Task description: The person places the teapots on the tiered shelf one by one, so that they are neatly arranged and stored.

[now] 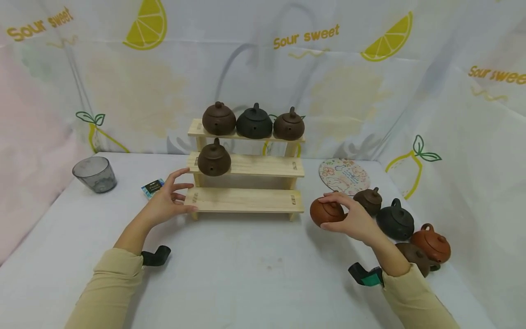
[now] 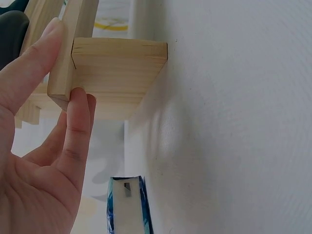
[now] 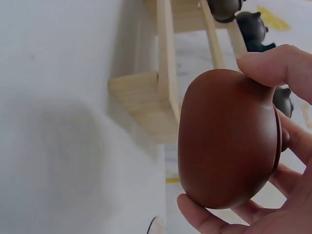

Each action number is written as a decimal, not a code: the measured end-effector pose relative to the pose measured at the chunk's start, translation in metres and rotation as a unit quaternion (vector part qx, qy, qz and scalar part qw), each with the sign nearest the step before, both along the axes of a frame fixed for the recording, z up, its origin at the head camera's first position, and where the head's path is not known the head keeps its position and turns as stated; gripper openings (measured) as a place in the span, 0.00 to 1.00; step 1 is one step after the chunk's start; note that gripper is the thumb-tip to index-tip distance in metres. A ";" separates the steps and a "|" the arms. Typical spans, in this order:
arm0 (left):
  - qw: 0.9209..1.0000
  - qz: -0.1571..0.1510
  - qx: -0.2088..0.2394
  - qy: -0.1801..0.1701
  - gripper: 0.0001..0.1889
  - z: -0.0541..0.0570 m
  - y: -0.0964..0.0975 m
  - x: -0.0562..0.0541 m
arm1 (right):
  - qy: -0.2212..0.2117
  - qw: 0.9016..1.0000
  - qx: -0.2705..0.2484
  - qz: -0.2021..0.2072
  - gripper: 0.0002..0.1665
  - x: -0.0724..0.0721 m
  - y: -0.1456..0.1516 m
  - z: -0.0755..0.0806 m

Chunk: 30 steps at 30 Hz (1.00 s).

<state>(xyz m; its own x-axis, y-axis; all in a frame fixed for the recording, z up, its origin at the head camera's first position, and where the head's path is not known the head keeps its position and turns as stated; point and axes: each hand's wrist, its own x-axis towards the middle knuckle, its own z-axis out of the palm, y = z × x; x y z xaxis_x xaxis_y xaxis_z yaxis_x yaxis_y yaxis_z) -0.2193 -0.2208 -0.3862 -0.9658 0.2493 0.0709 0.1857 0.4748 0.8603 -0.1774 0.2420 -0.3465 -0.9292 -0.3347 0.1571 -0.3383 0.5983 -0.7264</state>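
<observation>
- The orange-brown teapot [image 1: 322,213] is in your right hand [image 1: 356,222], gripped between thumb and fingers, raised off the table [image 1: 246,274], just right of the wooden rack [image 1: 242,200].
- Your left hand [image 1: 165,202] pinches the left end of the rack's lowest board.
- Three dark teapots [image 1: 254,123] line the top tier; a brown teapot [image 1: 214,160] sits at the middle tier's left.
- Four more teapots [image 1: 394,221] stand by your right forearm.
- A glass [image 1: 96,176] stands far left.
</observation>
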 end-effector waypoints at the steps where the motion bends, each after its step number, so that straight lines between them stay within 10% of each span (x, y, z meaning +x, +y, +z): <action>1: 1.000 0.001 0.000 0.000 0.55 0.000 -0.001 0.000 | 0.002 1.000 -0.004 0.004 0.32 -0.002 -0.003 0.002; 30: 1.000 -0.004 0.013 0.009 0.55 0.001 0.000 0.001 | 0.065 0.991 -0.037 0.113 0.29 -0.046 -0.097 0.045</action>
